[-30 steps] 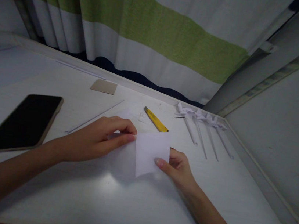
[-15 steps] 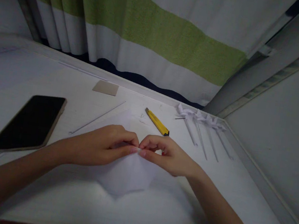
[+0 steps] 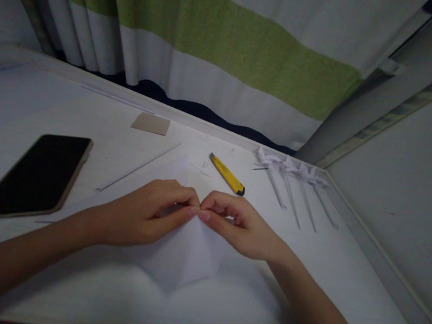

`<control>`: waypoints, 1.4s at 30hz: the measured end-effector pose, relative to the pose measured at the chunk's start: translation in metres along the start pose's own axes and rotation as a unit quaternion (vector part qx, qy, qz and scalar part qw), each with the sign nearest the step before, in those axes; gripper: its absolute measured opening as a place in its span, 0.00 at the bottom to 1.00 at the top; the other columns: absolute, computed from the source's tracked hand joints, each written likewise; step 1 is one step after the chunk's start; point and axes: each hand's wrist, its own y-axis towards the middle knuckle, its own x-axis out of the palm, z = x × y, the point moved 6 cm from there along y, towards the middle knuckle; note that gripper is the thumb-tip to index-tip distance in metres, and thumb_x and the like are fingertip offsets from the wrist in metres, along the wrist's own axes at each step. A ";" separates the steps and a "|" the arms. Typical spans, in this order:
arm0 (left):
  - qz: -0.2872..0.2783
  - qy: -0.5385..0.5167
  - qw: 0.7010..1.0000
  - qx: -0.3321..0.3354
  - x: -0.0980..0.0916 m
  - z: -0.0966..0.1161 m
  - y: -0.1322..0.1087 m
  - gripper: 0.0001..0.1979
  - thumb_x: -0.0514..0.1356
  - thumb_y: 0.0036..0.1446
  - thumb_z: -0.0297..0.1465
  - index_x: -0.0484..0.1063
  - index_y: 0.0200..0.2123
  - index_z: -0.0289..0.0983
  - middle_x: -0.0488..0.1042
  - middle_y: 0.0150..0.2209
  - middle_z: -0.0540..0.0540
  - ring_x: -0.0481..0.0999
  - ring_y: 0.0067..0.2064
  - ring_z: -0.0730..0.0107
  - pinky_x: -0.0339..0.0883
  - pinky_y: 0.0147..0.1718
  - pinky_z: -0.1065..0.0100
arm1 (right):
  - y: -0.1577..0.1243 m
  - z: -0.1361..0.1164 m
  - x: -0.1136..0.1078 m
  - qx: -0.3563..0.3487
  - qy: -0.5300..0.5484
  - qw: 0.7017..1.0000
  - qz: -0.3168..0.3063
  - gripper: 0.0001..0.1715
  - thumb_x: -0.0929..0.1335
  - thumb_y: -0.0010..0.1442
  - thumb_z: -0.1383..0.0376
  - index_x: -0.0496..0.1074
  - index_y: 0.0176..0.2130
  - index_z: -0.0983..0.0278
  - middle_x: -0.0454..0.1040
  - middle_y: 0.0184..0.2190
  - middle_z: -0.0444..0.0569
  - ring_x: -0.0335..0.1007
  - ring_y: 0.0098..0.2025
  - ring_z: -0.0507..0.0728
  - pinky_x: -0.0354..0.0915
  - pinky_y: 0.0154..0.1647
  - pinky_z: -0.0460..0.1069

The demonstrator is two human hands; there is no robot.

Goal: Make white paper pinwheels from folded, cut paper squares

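white desk point(image 3: 341, 303): under left hand point(image 3: 144, 213) and right hand point(image 3: 244, 230)
tablet point(image 3: 35, 174): left of the left hand
white paper point(image 3: 181, 264): pinched narrowly by both hands, thumbs nearly meeting, spreading nearside of them
yellow utility knife point(image 3: 227, 174): beyond the right hand

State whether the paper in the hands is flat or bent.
Bent: below the pinching left hand and right hand, the paper shows differently shaded slopes.

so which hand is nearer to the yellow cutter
Right. The right hand pinches the paper just this side of the black end of the cutter; the left hand pinches it too, but farther off, left of that end.
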 end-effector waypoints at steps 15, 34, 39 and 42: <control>0.104 0.000 0.993 -0.049 0.004 -0.007 0.000 0.11 0.46 0.56 0.32 0.63 0.26 0.36 0.65 0.22 0.52 0.64 0.25 0.74 0.56 0.25 0.74 | -0.001 0.016 0.002 0.034 0.041 0.990 0.134 0.06 0.61 0.56 0.66 0.65 0.28 0.65 0.63 0.21 0.40 0.57 0.24 0.46 0.53 0.23 0.42; -0.032 0.092 0.991 -0.092 -0.002 -0.017 0.006 0.14 0.41 0.59 0.34 0.62 0.28 0.37 0.65 0.20 0.52 0.67 0.24 0.70 0.55 0.24 0.72 | 0.000 0.031 -0.016 0.109 0.057 0.991 0.051 0.12 0.62 0.55 0.59 0.65 0.28 0.65 0.61 0.21 0.40 0.56 0.20 0.45 0.52 0.17 0.41; -0.050 0.101 0.988 -0.102 -0.001 -0.017 0.008 0.14 0.40 0.59 0.34 0.61 0.28 0.38 0.65 0.19 0.52 0.68 0.24 0.69 0.55 0.24 0.71 | 0.002 0.034 -0.016 0.111 0.043 0.991 0.055 0.13 0.62 0.54 0.58 0.65 0.27 0.66 0.60 0.20 0.40 0.54 0.21 0.45 0.51 0.17 0.40; -0.055 0.099 0.988 -0.105 0.000 -0.017 0.007 0.14 0.40 0.59 0.34 0.60 0.28 0.38 0.65 0.19 0.52 0.68 0.24 0.69 0.55 0.24 0.71 | 0.003 0.036 -0.016 0.112 0.039 0.991 0.055 0.13 0.62 0.54 0.58 0.65 0.27 0.66 0.60 0.20 0.40 0.54 0.21 0.45 0.50 0.17 0.40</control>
